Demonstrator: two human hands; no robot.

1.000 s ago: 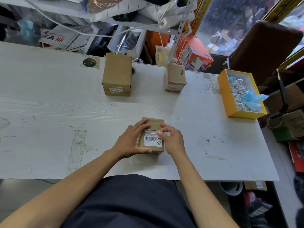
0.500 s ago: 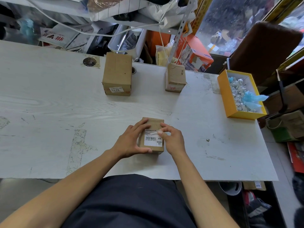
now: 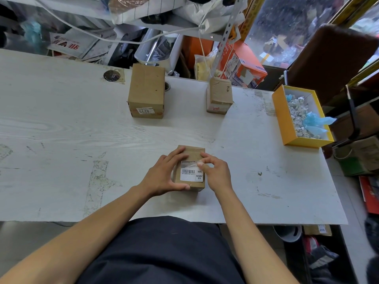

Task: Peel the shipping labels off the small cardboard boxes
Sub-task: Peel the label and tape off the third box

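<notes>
A small brown box [image 3: 190,154] is sitting at lower centre, its white barcode label [image 3: 191,174] facing the camera; two more labelled boxes [image 3: 146,91] [image 3: 219,95] are standing upright at upper centre.

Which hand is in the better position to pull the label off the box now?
The right hand, probably. Its fingertips pinch at the top right corner of the white label, where an edge seems to lift. The left hand wraps the left side of the small box, steadying it.
</notes>
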